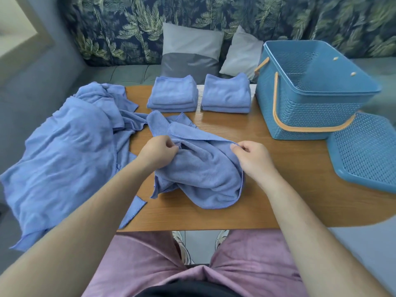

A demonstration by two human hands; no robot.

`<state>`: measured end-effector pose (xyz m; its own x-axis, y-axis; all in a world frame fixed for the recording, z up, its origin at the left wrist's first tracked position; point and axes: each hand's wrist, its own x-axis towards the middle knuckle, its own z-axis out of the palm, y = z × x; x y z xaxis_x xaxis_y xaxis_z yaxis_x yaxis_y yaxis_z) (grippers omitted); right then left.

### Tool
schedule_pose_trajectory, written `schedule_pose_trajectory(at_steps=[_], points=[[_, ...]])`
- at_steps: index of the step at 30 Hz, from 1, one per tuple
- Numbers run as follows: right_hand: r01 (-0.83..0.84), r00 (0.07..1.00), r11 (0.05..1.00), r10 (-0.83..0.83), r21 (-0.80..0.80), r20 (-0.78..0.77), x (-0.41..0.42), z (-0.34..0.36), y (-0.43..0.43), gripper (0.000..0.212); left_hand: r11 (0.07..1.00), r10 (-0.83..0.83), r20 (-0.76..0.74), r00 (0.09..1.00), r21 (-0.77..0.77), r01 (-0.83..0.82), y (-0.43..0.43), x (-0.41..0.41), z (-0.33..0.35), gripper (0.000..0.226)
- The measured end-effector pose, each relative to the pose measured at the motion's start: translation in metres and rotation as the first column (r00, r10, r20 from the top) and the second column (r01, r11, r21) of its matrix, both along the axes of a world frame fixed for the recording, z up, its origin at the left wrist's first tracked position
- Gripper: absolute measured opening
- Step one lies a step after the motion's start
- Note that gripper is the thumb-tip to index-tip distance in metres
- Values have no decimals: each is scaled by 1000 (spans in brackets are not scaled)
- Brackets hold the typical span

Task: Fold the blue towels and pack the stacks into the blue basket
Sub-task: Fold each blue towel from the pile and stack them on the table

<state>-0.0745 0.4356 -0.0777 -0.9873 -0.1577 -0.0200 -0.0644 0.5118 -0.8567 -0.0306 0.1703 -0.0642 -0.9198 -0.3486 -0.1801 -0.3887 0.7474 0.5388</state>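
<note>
Far left: heap of loose blue towels [64, 151], draped over the left edge of the table [278, 189], not yet folded. Next over: left hand [158, 151], fingers curled and pinching the upper hem of the crumpled towel [199, 174] in the near middle of the table. Behind, along the far edge: two folded piles side by side and just apart, left stack [173, 93] and right stack [226, 93]. Then right hand [250, 157], thumb and forefinger clamped on that same hem, further right. Far right: blue basket [300, 108], open, no towel visible inside, orange handle hanging down its near side. Lid [364, 155] flat on the table just beside it, nearer.

Step in hand, by the look of it: opening this towel out for a first fold. Best done by drawing both pinches apart for a taut hem, shaking out the bunched belly, laying it flat, then matching corner to corner before creasing. Worth keeping clear of the heap, to avoid dragging a second cloth along.

Hard to make out: number of towels in the tangled heap; lower corners of the held towel, tucked under its own folds; exact count in each stack; basket floor, only partly in sight.
</note>
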Motion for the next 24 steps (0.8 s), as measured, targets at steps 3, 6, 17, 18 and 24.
schedule_pose_trajectory(at_steps=[3, 6, 17, 18, 24], points=[[75, 991, 973, -48, -220, 128, -9, 20, 1, 33, 897, 248, -181, 952, 413, -155, -12, 3, 20, 22], [124, 982, 930, -64, -347, 178, -19, 44, 0, 28, 665, 452, -289, 844, 740, -102, -29, 5, 49, 25], [114, 983, 902, -164, -417, -86, -70, 188, -13, 15, 777, 474, -646, 599, 626, 59, -69, -7, 173, 14], [98, 984, 900, -151, -424, -94, -71, 203, -14, 14, 767, 481, -654, 585, 636, 81, -70, -7, 183, 13], [24, 989, 912, -83, -410, -126, -76, 269, -12, 14, 749, 460, -656, 598, 648, 135, -73, -5, 229, 19]])
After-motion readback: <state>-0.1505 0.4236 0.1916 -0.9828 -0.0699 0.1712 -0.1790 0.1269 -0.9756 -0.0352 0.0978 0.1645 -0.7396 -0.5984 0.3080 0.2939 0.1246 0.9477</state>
